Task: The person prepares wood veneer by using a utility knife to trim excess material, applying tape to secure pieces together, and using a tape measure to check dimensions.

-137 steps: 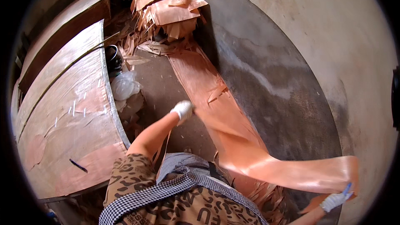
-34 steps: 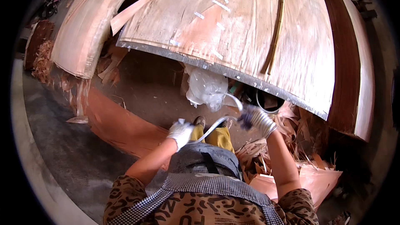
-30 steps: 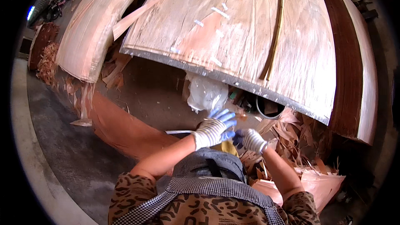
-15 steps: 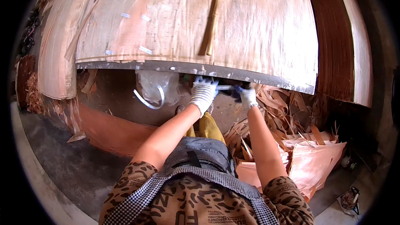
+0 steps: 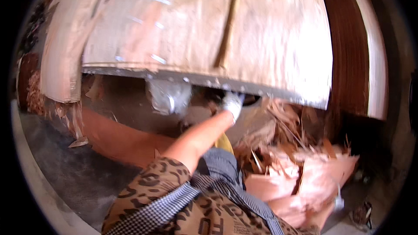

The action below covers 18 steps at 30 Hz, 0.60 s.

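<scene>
My left hand (image 5: 234, 103), in a striped white glove, reaches to the front edge of a table topped with pale wood veneer sheets (image 5: 270, 30). Its fingers go under the dark table edge (image 5: 174, 76), so I cannot see what they touch. My right hand (image 5: 338, 203), gloved too, is far out at the lower right, beyond a bundle of pinkish veneer (image 5: 322, 172). It is small and smeared, and a thin pale shape shows just above it. A clear plastic bag (image 5: 167, 95) hangs below the table edge, left of my left hand.
A long wooden stick (image 5: 230, 21) lies across the veneer, and small white tape pieces (image 5: 159, 58) dot the sheet. Torn veneer scraps (image 5: 285, 117) pile up at the right under the table. Dark brown stacked wood (image 5: 348, 39) stands on the right, with another veneer stack (image 5: 61, 69) on the left.
My right hand has left the table edge and swung down to the far right. My left hand has shifted right along the edge. The view has tilted and blurred slightly.
</scene>
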Motion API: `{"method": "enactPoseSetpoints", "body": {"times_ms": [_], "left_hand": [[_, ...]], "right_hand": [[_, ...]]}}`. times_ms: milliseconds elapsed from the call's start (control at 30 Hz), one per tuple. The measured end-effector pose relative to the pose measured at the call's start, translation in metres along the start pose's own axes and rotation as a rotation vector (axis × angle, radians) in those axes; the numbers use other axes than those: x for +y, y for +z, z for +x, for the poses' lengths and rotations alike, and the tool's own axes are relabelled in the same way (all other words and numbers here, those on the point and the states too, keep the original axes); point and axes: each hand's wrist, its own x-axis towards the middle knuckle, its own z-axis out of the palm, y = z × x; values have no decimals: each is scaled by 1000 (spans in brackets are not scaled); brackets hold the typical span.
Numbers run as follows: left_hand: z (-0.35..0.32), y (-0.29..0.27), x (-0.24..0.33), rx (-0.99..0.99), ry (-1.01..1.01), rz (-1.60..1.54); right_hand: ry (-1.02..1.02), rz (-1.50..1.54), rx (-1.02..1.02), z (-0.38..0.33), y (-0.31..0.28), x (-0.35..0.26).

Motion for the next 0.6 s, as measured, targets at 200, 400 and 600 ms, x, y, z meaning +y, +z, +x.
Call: {"method": "enactPoseSetpoints", "body": {"times_ms": [200, 400, 600], "left_hand": [[-86, -24, -46, 130, 343, -171], [-269, 4, -195, -19, 186, -598], [-403, -12, -384, 479, 18, -850]], "right_hand": [[-392, -434, -453, -109, 28, -67], [-1006, 429, -713, -381, -38, -384], [-1626, 663, -468, -595, -152, -556]]}}
